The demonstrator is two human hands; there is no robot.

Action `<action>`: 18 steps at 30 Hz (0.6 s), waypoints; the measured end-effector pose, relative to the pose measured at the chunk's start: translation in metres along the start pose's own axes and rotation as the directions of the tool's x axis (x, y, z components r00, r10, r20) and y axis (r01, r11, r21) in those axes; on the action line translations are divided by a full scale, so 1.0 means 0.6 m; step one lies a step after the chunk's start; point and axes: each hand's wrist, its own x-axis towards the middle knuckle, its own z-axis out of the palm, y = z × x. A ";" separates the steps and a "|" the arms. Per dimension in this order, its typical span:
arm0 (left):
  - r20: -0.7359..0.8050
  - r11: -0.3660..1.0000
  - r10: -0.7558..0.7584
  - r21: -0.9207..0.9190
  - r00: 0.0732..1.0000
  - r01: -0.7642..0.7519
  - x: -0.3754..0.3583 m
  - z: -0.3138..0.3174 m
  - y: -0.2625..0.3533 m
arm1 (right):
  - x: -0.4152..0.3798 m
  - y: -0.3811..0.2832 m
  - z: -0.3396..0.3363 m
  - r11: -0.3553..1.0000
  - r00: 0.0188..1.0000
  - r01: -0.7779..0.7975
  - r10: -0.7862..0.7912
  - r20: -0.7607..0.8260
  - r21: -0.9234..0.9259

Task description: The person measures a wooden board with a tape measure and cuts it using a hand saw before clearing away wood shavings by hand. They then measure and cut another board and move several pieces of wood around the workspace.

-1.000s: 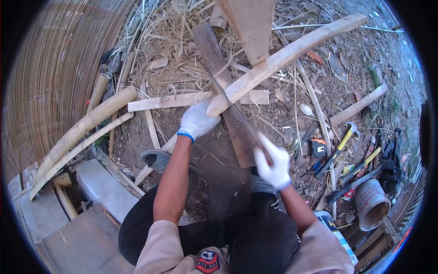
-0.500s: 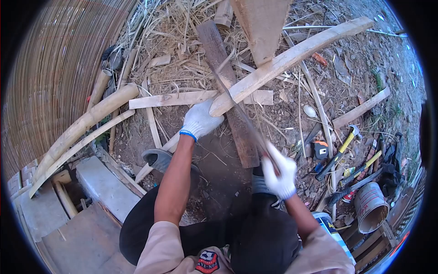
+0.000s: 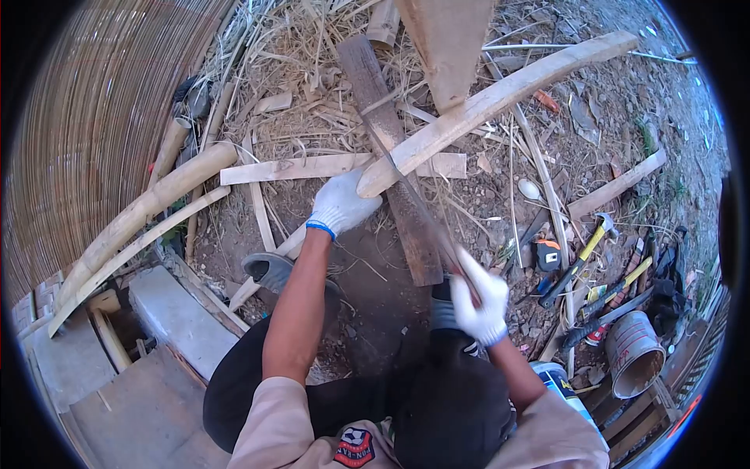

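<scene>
My left hand (image 3: pixel 344 205), in a white knit glove with a blue cuff, is closed round the near end of a long pale wooden piece (image 3: pixel 476 116). That piece slants up to the right, across a dark weathered board (image 3: pixel 406 227) on the ground. My right hand (image 3: pixel 480 300), also gloved, grips the handle of a saw, partly blurred. The saw's blade (image 3: pixel 406 184) runs up to the left and lies across the pale piece close to my left hand. A flat wooden strip (image 3: pixel 297 169) passes beneath, by my left fingers.
On the right lie a tape measure (image 3: pixel 547 255), a hammer (image 3: pixel 582 254) and a tipped bucket (image 3: pixel 634 356). Curved bamboo (image 3: pixel 148 205) and a slatted screen (image 3: pixel 101 141) are at the left. Shavings (image 3: pixel 305 70) cover the ground ahead. An upright board (image 3: pixel 449 47) touches the pale piece.
The view has shifted very slightly. My right hand and the saw show only a small change of position; my left hand keeps its hold on the pale piece.
</scene>
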 end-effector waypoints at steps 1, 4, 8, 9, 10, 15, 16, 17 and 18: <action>-0.004 1.000 0.005 0.000 1.000 -0.005 0.003 0.003 -0.002 | 0.046 0.007 0.030 1.000 1.000 0.001 -0.001 0.002 -0.013; -0.027 1.000 0.003 0.002 1.000 -0.003 0.002 0.006 -0.008 | 0.152 0.020 0.122 0.990 0.986 0.138 -0.141 -0.094 -0.035; 0.000 0.999 -0.043 -0.028 0.999 0.043 0.005 0.003 -0.013 | 0.104 -0.023 0.079 0.996 0.996 0.060 -0.055 -0.065 0.066; 0.007 0.998 -0.027 -0.050 1.000 0.027 -0.002 -0.009 -0.001 | 0.058 -0.017 0.046 0.999 1.000 -0.004 0.004 0.004 0.033; 0.016 0.997 -0.011 -0.071 1.000 0.012 -0.004 -0.012 0.004 | 0.017 -0.012 0.022 0.999 1.000 -0.002 0.003 -0.015 0.040; -0.046 0.998 0.047 -0.041 0.998 -0.049 -0.001 0.002 -0.003 | -0.043 0.011 -0.021 1.000 1.000 -0.008 0.008 0.010 -0.021; -0.033 0.999 0.034 -0.016 0.999 -0.035 0.004 0.003 -0.003 | 0.001 0.010 0.004 0.999 0.999 -0.053 0.053 0.009 0.001; -0.025 1.000 0.018 0.009 1.000 -0.018 0.009 0.003 -0.004 | 0.049 0.020 0.036 1.000 1.000 -0.015 0.015 -0.002 0.001; -0.011 0.999 -0.005 0.034 1.000 0.006 0.007 0.005 -0.005 | 0.087 0.031 0.068 1.000 1.000 0.014 -0.014 -0.009 0.004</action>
